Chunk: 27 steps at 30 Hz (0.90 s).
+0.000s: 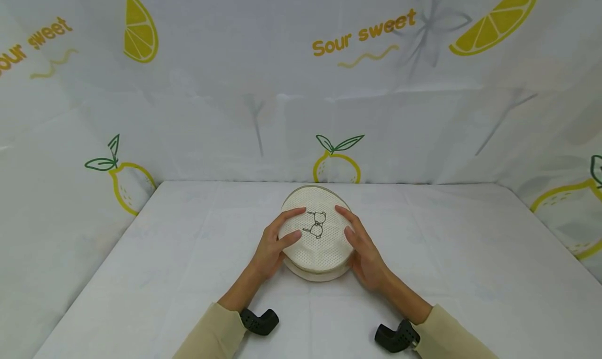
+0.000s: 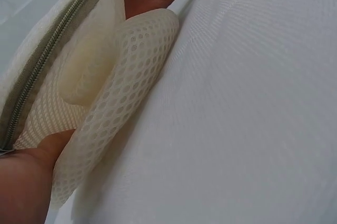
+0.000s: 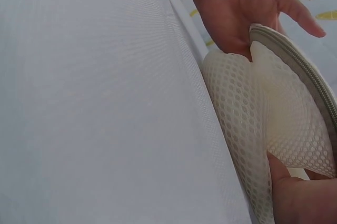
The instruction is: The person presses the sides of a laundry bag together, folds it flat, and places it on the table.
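A round cream mesh laundry bag (image 1: 316, 254) is held between both hands over the middle of the white table. A small dark line drawing is printed on its top face. Along its rim runs an olive zipper (image 2: 45, 58). Below the zipper the soft mesh side (image 3: 237, 98) is folded inward. My left hand (image 1: 274, 244) grips the bag's left side, with thumb and a finger on the top face and other fingers tucked at the side. On the opposite side my right hand (image 1: 368, 257) holds it the same way. The undersides of both hands are partly hidden.
A white cloth covers the table (image 1: 211, 233). Behind and at the sides hang white curtains (image 1: 211, 129) with lemon prints and lettering. A black wrist device (image 1: 260, 322) sits at the left cuff, and another black device (image 1: 397, 336) at the right cuff.
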Available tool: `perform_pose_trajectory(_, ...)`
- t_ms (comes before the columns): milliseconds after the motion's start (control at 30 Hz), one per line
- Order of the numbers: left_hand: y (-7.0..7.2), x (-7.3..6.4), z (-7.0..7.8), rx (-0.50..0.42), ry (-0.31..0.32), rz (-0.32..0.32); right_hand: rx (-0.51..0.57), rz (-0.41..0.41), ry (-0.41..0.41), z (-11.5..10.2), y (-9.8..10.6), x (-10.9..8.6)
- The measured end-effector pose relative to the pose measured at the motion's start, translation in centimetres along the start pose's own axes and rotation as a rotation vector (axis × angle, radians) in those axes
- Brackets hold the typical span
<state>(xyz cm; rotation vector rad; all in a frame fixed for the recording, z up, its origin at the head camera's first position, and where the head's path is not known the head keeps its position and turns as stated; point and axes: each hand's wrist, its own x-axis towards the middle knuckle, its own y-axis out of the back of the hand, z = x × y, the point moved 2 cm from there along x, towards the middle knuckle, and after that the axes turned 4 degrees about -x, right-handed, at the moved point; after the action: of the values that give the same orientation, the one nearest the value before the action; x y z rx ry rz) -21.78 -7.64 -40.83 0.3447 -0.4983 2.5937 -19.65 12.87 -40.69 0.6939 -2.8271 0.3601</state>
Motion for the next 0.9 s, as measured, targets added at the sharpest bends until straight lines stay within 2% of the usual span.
perform_pose_trajectory(433, 0.2, -0.3, 0.2, 0.151, -0.008, 0.041, -0.010, 0.045, -0.043, 0.1, 0.0, 0.0)
perform_pose_trajectory(633, 0.4, -0.4, 0.5, 0.377, 0.017, 0.071, -0.011, 0.059, -0.041, 0.2, 0.1, 0.0)
perform_pose_trajectory(733, -0.1, -0.6, 1.4, 0.451, 0.037, 0.076, -0.019, 0.074, -0.047, 0.2, 0.1, 0.1)
perform_pose_trajectory(900, -1.2, -0.9, 3.4, 0.504, 0.079, 0.105, -0.038, 0.115, -0.061, 0.3, 0.2, 0.1)
